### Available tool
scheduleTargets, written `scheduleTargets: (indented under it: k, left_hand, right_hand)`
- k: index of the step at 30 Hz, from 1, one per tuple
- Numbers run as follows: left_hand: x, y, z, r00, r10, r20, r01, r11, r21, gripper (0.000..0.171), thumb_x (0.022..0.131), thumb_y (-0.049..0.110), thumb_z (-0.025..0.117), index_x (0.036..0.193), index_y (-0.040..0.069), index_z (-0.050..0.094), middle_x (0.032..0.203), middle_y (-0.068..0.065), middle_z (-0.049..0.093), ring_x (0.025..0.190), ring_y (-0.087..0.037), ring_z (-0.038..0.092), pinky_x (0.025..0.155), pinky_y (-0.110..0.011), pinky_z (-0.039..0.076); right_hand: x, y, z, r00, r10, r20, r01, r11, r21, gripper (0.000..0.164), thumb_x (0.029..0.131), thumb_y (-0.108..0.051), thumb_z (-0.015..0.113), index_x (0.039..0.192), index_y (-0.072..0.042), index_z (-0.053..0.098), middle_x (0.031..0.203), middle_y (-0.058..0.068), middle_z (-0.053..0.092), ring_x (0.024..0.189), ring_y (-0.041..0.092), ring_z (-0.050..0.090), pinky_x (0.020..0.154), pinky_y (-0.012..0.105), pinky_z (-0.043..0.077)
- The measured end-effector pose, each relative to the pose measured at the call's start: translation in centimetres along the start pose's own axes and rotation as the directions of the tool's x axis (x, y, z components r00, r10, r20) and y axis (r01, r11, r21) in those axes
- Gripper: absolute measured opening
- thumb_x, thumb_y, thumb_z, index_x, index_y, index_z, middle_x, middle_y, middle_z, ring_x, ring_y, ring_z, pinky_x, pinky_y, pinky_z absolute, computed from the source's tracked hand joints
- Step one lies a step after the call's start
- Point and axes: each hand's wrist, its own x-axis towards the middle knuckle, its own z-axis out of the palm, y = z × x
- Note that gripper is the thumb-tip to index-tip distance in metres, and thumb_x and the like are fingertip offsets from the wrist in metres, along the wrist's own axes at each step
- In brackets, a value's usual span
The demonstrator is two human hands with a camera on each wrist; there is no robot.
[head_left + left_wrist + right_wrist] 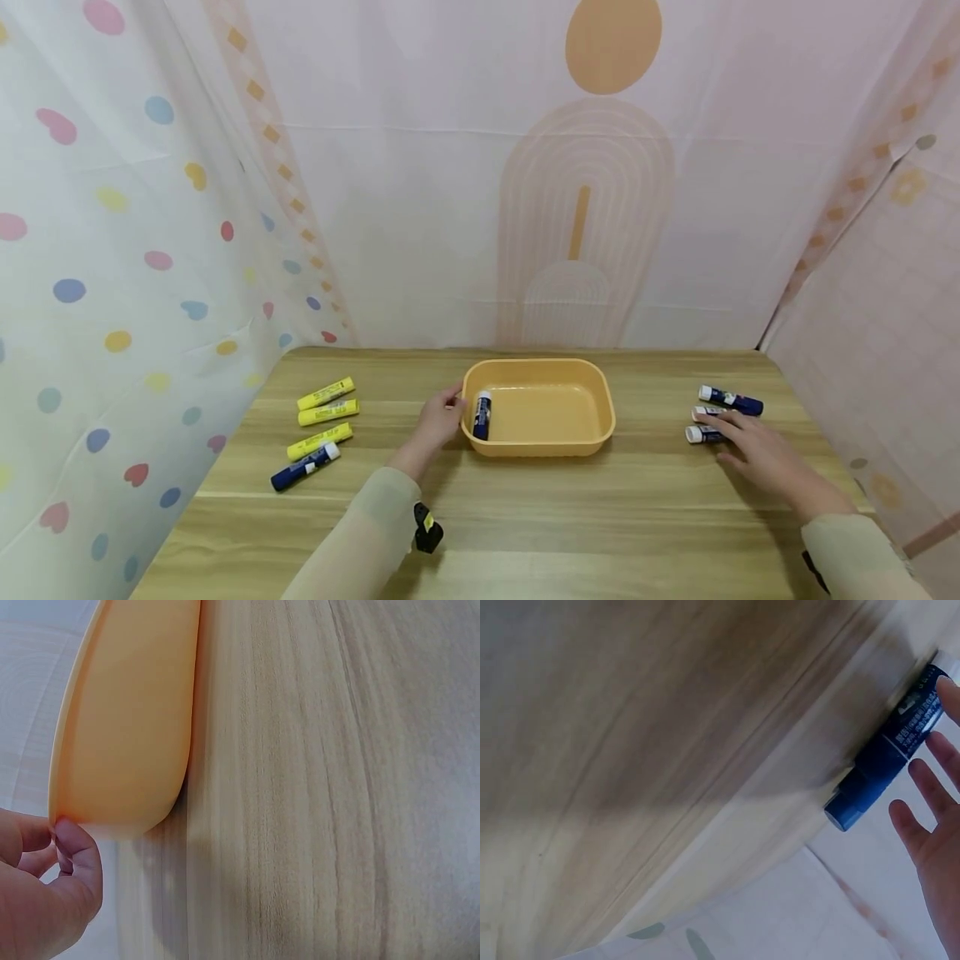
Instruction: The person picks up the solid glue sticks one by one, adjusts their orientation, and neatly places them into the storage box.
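My left hand (437, 423) holds the left end of a yellow-orange plastic tray (540, 450). In the left wrist view, thumb and fingers pinch the rim of the tray (135, 712). Inside, at its left end, lies a dark blue glue stick (482, 416) with a white cap. Over at the right, my right hand (765, 454) reaches across two blue glue sticks, partly covering them; the nearer one (701, 434) shows its white cap. The right wrist view has loosely spread fingers beside a blue glue stick (892, 754). Just beyond lies another blue glue stick (735, 402).
At the left of the wooden table (525, 517) lie several yellow glue sticks, the nearest yellow one (319, 442) beside a blue glue stick (303, 467). A patterned curtain (420, 208) hangs behind the table's back edge and along both sides.
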Motion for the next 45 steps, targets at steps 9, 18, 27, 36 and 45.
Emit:
scheduleTargets:
  k: [9, 18, 27, 36, 45]
  left_hand:
    - [-0.1, 0.1, 0.0, 1.000, -0.012, 0.016, 0.012, 1.000, -0.018, 0.041, 0.098, 0.010, 0.047, 0.139, 0.008, 0.048, 0.102, -0.011, 0.051, 0.067, -0.012, 0.045, 0.053, -0.020, 0.041]
    - [0.1, 0.1, 0.2, 1.000, -0.010, 0.016, 0.010, 1.000, -0.019, 0.040, 0.098, 0.010, 0.047, 0.138, 0.008, 0.048, 0.101, -0.010, 0.050, 0.067, -0.012, 0.045, 0.053, -0.021, 0.041]
    - [0.1, 0.2, 0.2, 1.000, -0.015, 0.024, 0.016, 1.000, -0.024, 0.041, 0.099, 0.010, 0.046, 0.139, 0.010, 0.047, 0.102, -0.010, 0.051, 0.065, -0.011, 0.045, 0.052, -0.020, 0.040]
    - [0.0, 0.2, 0.2, 1.000, -0.007, 0.015, 0.007, 1.000, -0.028, 0.040, 0.098, 0.010, 0.047, 0.139, 0.008, 0.048, 0.101, -0.010, 0.050, 0.065, -0.012, 0.045, 0.051, -0.020, 0.040]
    - [-0.1, 0.1, 0.0, 1.000, -0.016, 0.009, 0.016, 0.999, -0.030, 0.040, 0.098, 0.011, 0.048, 0.138, 0.010, 0.049, 0.101, -0.010, 0.051, 0.068, -0.012, 0.046, 0.052, -0.021, 0.040]
  right_hand:
    - [0.4, 0.1, 0.1, 0.999, 0.036, -0.024, -0.037, 0.998, -0.045, 0.062, 0.071, 0.006, 0.074, 0.127, -0.010, 0.054, 0.114, 0.022, 0.059, 0.096, 0.040, 0.056, 0.077, 0.055, 0.049]
    - [0.2, 0.2, 0.2, 0.999, 0.045, 0.021, -0.045, 0.999, -0.029, 0.061, 0.071, 0.009, 0.072, 0.126, -0.008, 0.054, 0.112, 0.025, 0.060, 0.097, 0.045, 0.057, 0.080, 0.057, 0.048]
    - [-0.1, 0.1, 0.2, 0.999, 0.024, 0.047, -0.022, 0.999, -0.039, 0.071, 0.070, 0.013, 0.070, 0.133, -0.014, 0.049, 0.104, 0.022, 0.058, 0.085, 0.037, 0.060, 0.070, 0.050, 0.051]
    - [0.1, -0.1, 0.1, 1.000, 0.022, 0.005, -0.022, 1.000, 0.006, 0.082, 0.073, 0.012, 0.071, 0.141, -0.020, 0.040, 0.102, 0.019, 0.051, 0.085, 0.032, 0.057, 0.065, 0.042, 0.050]
    - [0.7, -1.2, -0.5, 0.993, 0.110, -0.042, -0.105, 0.988, 0.112, 0.079, 0.077, 0.007, 0.071, 0.144, -0.017, 0.036, 0.109, 0.022, 0.051, 0.093, 0.039, 0.057, 0.069, 0.048, 0.052]
